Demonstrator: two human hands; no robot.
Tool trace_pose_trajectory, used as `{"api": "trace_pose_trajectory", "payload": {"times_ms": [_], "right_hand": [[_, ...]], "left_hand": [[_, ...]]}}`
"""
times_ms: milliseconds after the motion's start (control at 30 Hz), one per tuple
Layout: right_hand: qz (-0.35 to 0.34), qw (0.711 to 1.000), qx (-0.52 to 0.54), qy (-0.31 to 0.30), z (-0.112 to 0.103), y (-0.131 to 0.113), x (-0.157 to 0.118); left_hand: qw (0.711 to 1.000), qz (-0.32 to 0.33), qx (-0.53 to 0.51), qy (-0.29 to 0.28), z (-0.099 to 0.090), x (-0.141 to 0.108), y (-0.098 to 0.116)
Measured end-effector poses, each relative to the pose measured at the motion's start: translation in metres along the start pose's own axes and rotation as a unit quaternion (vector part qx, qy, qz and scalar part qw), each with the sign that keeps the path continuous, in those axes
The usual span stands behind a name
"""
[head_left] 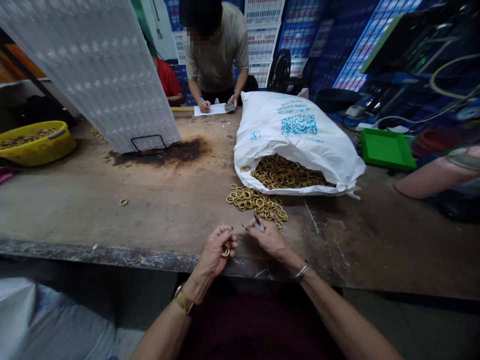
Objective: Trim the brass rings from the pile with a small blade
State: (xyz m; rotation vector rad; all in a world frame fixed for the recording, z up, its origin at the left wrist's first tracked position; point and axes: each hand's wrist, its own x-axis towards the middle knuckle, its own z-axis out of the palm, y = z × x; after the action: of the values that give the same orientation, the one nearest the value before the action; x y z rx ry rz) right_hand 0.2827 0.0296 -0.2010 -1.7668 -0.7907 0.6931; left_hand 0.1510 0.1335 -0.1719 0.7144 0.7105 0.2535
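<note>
Close to the table's front edge, my left hand (216, 251) is closed around several gold-coloured rings (225, 249). Just right of it, my right hand (270, 239) grips a small pointed tool (258, 223) with a dark tip and a pale body; its exact kind is unclear. A single ring (245, 227) shows at the fingertips of that hand. Beyond the right hand lies a loose pile of rings (255, 199). It spreads from the mouth of a white woven sack (296, 120), which lies on its side with many more rings inside.
One ring (123, 202) lies alone on the wooden table (75, 200). At the left are a yellow basin (37, 150) of rings and a tall white ribbed panel (112, 75). A green tray (387, 148) is at the right. Across the table a person (221, 55) writes on paper.
</note>
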Motion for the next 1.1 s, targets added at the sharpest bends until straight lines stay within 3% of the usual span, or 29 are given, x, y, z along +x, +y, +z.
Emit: {"api": "trace_pose_trajectory", "payload": {"times_ms": [133, 233, 333, 500, 633, 833, 1100], "right_hand": [[0.078, 0.968, 0.217, -0.094, -0.001, -0.009, -0.007], [0.082, 0.946, 0.274, -0.151, -0.001, -0.010, -0.009], [0.091, 0.935, 0.299, -0.168, 0.002, -0.008, -0.010], [0.099, 0.962, 0.225, -0.118, 0.008, -0.006, -0.008], [0.103, 0.981, 0.144, -0.079, 0.013, -0.006, -0.004], [0.101, 0.988, 0.103, -0.064, 0.013, -0.010, 0.002], [0.084, 0.993, 0.057, -0.063, 0.015, -0.004, 0.006]], "left_hand": [[0.999, -0.025, 0.026, -0.030, 0.005, 0.001, 0.002], [0.996, -0.022, 0.054, -0.063, 0.005, 0.003, -0.003], [0.995, 0.008, 0.079, -0.055, 0.003, 0.005, -0.010], [0.966, 0.107, 0.235, 0.008, 0.003, 0.003, -0.014], [0.931, 0.171, 0.323, 0.005, 0.005, 0.004, -0.015], [0.951, 0.048, 0.305, -0.025, 0.007, 0.005, -0.014], [0.972, 0.027, 0.223, -0.070, 0.001, 0.008, -0.019]]}}
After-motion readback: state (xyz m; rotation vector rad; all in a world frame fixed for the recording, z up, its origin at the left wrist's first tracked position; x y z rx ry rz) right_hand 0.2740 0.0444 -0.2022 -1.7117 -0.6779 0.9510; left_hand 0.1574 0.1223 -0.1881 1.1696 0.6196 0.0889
